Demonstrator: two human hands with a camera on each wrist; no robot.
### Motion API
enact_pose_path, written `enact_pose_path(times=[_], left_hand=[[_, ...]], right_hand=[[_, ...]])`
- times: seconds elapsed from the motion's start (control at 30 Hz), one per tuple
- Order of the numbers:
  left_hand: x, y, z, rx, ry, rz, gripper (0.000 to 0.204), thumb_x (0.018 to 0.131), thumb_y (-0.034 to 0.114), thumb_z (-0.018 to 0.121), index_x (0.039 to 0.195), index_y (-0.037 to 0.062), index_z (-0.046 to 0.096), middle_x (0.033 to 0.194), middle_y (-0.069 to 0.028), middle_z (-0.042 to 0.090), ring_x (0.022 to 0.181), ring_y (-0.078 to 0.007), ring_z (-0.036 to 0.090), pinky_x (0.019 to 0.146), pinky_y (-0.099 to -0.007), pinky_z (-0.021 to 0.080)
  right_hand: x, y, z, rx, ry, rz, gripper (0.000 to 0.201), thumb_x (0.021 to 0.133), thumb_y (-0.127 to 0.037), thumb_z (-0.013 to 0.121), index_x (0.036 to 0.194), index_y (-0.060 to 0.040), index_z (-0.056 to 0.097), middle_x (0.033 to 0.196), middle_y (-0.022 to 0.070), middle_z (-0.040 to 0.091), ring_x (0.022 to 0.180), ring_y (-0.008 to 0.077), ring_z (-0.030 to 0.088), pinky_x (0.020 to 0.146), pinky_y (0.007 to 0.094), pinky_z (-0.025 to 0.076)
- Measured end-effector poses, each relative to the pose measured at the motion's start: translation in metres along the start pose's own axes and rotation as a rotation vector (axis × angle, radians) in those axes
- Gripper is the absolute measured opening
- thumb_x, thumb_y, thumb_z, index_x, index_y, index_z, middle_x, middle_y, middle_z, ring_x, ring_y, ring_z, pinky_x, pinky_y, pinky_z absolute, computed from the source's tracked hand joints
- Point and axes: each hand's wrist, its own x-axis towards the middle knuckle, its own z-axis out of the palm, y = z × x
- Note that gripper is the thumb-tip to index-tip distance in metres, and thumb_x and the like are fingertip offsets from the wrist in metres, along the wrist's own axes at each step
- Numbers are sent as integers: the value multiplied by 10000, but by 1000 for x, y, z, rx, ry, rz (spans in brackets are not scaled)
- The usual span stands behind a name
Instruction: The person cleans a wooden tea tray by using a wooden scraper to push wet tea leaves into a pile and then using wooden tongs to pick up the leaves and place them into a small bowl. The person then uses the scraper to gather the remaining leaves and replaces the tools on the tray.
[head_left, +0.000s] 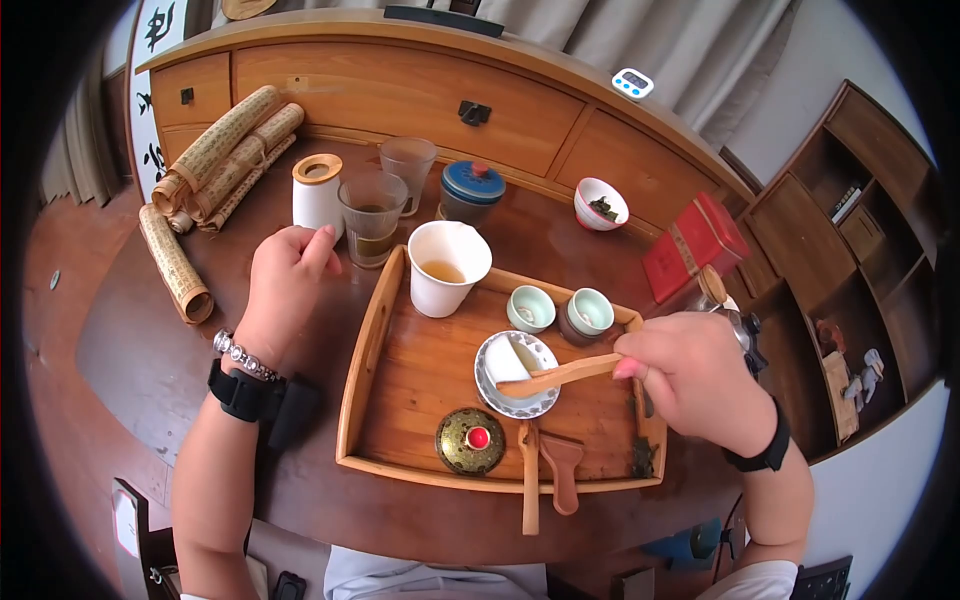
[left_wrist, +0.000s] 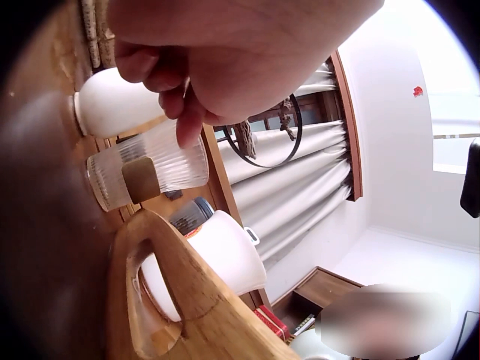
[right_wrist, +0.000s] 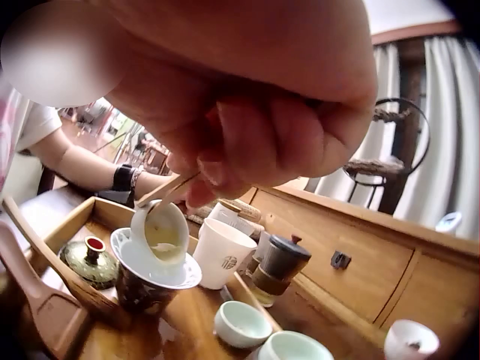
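My right hand [head_left: 690,375] grips wooden tongs [head_left: 572,372], whose tips hold a small white cup [right_wrist: 159,229]. The cup is tilted, with pale yellow liquid in it, over a patterned lidless bowl [right_wrist: 141,292] with a flared white rim. My left hand [head_left: 285,275] hovers with loosely curled fingers and holds nothing. It is near a ribbed glass [head_left: 372,225] and a white canister with a wooden top [head_left: 318,190]. A dark green lid with a red knob [head_left: 462,450] lies on the wooden tray [head_left: 400,400].
On the tray are a white pitcher [head_left: 435,290] of tea and two pale green cups [head_left: 528,310]. Two wooden tools [head_left: 563,470] overhang its front edge. Behind stand a blue-lidded jar [head_left: 471,190], a bowl of leaves [head_left: 601,205] and a red tin [head_left: 693,250]. Bamboo scrolls [head_left: 225,150] lie left.
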Motion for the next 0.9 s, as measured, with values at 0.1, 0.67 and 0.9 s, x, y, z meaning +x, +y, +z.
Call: enact_pose_path(times=[0.1, 0.67, 0.9], left_hand=[[0, -1, 0, -1, 11, 4, 429, 934, 308, 559, 653, -5, 643, 604, -66, 592, 593, -140, 550, 595, -296, 441], [2, -6, -1, -17, -12, 18, 389, 961, 268, 539, 667, 24, 611, 584, 9, 540, 527, -64, 477, 500, -228, 370], [2, -4, -1, -18, -1, -24, 415, 927, 304, 559, 644, 12, 641, 561, -40, 546, 543, -125, 495, 548, -296, 409]], right_hand=[[-12, 9, 16, 263, -10, 171, 78, 807, -109, 648, 776, -38, 652, 696, 100, 622, 652, 254, 608, 585, 343, 472], [-33, 20, 45, 1271, -84, 801, 276, 963, -166, 557, 780, 22, 641, 589, -41, 460, 558, 35, 366, 514, 218, 293], [0, 8, 36, 1020, 48, 626, 208, 933, -102, 574, 785, 22, 650, 587, 3, 521, 546, 74, 434, 530, 242, 352]])
